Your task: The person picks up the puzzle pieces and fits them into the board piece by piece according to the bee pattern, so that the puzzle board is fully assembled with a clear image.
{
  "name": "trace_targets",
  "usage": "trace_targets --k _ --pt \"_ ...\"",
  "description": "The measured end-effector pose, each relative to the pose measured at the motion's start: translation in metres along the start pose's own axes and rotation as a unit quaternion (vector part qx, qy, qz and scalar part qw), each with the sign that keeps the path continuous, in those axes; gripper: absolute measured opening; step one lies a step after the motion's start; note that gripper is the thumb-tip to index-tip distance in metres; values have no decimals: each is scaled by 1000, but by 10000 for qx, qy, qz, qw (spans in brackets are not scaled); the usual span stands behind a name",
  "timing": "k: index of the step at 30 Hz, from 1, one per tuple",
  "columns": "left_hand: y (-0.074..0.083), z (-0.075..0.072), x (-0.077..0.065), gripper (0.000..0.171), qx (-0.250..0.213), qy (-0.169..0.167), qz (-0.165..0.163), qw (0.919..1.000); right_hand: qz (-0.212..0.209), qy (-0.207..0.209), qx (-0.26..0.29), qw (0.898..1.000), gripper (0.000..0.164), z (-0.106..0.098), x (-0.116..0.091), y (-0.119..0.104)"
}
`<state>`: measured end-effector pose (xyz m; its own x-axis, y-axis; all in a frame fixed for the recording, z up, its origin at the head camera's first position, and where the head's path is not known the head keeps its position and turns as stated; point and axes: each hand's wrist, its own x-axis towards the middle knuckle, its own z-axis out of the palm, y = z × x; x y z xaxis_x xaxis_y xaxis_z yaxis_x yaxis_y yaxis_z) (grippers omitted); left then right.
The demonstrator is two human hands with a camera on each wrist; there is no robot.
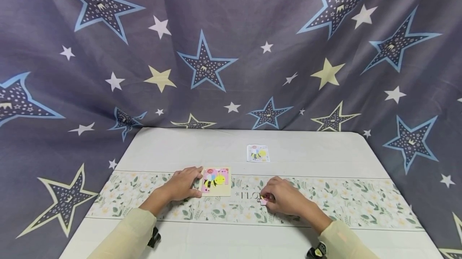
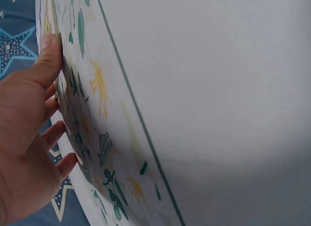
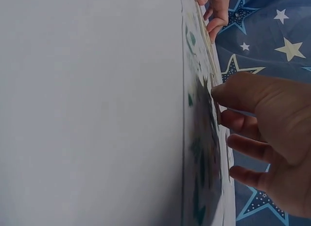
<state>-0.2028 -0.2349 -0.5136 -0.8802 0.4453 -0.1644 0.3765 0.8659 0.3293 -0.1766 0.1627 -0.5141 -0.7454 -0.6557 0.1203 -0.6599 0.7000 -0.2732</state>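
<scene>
A square bee jigsaw puzzle board [image 1: 221, 190] lies on the table, its picture pink, yellow and black, with a bare cream area at the lower right. My left hand [image 1: 185, 183] rests at the board's left side, index fingertip near the upper corner and thumb near the lower one; the left wrist view shows the thumb [image 2: 48, 46] on the edge and the other fingers spread. To the right, my right hand [image 1: 283, 195] pinches a small pink puzzle piece [image 1: 264, 201] between thumb and fingers, just over the printed runner. The fingers hide part of the piece.
Behind the board lies a white card [image 1: 258, 153] with a similar bee picture. A floral band with printed lettering [image 1: 249, 195] crosses the white tablecloth [image 1: 202, 146]. A dark star-patterned curtain [image 1: 231, 50] hangs behind and beside the table.
</scene>
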Motion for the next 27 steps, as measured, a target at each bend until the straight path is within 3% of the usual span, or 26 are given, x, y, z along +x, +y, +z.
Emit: trace_targets --k 13,27 --pt "-1 0 0 69 -1 23 17 10000 -217 179 91 9996 19 0 18 -13" --pt "-1 0 0 70 -30 10 14 10000 -410 100 109 9990 22 3 40 -30"
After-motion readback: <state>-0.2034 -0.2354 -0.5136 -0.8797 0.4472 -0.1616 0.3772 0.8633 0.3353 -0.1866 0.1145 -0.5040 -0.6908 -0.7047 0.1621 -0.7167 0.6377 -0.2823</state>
